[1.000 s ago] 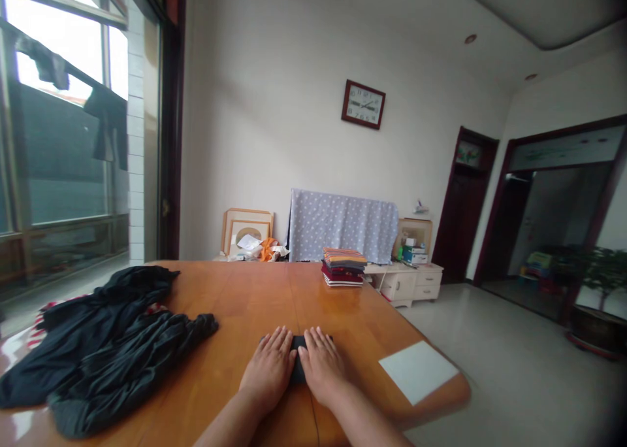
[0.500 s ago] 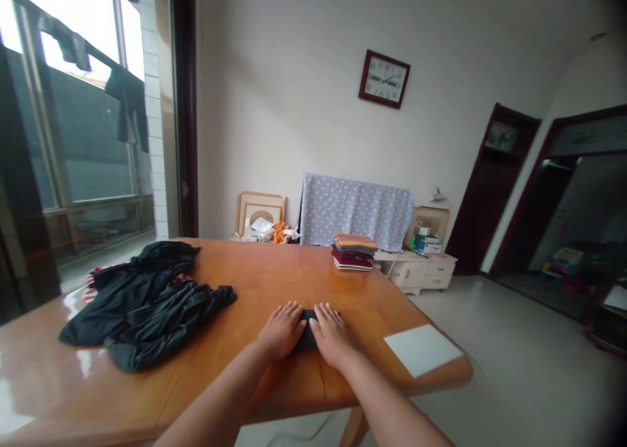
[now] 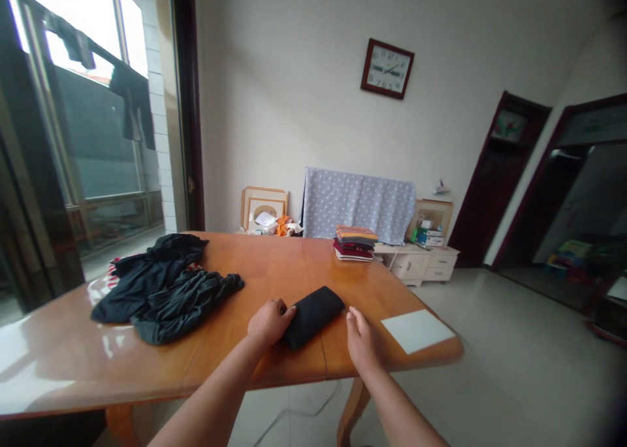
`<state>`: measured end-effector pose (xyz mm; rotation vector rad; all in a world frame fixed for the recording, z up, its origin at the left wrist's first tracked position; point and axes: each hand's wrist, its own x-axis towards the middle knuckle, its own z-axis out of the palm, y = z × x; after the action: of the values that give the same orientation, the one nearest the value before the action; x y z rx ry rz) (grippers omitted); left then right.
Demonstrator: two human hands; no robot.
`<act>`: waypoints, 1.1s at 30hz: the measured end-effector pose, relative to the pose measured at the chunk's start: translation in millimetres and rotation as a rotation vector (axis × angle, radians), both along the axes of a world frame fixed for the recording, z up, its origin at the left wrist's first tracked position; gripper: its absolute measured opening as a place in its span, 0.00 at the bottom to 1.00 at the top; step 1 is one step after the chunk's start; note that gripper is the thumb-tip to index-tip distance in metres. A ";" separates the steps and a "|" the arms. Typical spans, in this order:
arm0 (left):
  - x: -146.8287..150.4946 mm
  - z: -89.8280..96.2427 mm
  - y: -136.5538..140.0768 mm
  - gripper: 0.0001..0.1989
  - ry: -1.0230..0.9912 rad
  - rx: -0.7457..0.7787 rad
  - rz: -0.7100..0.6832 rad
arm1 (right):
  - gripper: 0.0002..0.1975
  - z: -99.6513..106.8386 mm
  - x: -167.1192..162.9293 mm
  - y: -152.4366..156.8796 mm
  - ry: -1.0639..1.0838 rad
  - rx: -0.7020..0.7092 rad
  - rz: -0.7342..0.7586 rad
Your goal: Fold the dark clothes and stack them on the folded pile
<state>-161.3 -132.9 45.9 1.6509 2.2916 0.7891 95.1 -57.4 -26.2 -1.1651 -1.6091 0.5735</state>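
A folded black garment (image 3: 316, 313) lies as a compact bundle on the wooden table (image 3: 274, 264), slanting up to the right. My left hand (image 3: 271, 321) has its fingers curled at the bundle's left end, with the thumb against the cloth. Just off the right end is my right hand (image 3: 361, 339), fingers stretched out and holding nothing. A loose heap of dark clothes (image 3: 171, 293) spreads over the table to the left, with a bit of red-and-white striped cloth showing beneath it.
Toward the far edge stands a stack of folded clothes (image 3: 355, 243). A pale sheet (image 3: 417, 331) lies by the right corner. Beyond the table are a low white cabinet (image 3: 431, 267) and a dotted grey cloth (image 3: 357, 205) draped over something.
Both hands were pressed flat over the black garment. Now the bundle is turned at a slant and more of it shows; my right hand has come off it to the right.
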 end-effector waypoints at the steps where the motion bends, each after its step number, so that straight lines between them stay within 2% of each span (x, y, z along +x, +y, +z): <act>1: 4.2 -1.0 -4.7 0.21 -0.047 -0.002 0.016 | 0.32 -0.6 0.1 1.6 0.004 -0.014 -0.002; 6: 24.2 -9.5 -25.8 0.18 -0.176 -0.002 -0.013 | 0.31 -5.4 1.8 7.3 0.011 -0.047 0.006; 10: 30.3 -10.6 -37.1 0.18 -0.304 0.084 -0.034 | 0.30 -5.1 3.3 6.3 0.023 -0.067 0.063; 12: 32.4 -8.8 -41.6 0.17 -0.294 0.110 -0.034 | 0.30 -2.7 2.3 3.7 0.018 -0.066 0.098; 16: 41.2 -6.0 -49.8 0.17 -0.142 0.083 -0.057 | 0.30 6.0 -6.3 -5.2 -0.022 -0.051 0.177; 22: 47.9 -8.5 -57.0 0.21 -0.065 0.133 -0.087 | 0.31 22.1 -34.1 -22.3 -0.336 0.005 0.288; 27: 44.3 -14.0 -57.6 0.23 -0.082 0.144 -0.111 | 0.28 33.1 -49.4 -35.9 -0.649 -0.035 0.222; 33: 41.2 -14.1 -57.3 0.23 -0.038 0.145 -0.177 | 0.27 43.4 -45.1 -39.8 -0.738 -0.071 0.230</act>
<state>-120.1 -190.2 31.8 1.8521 2.0709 0.9557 50.0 -97.2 17.2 -1.3403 -2.3868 0.3572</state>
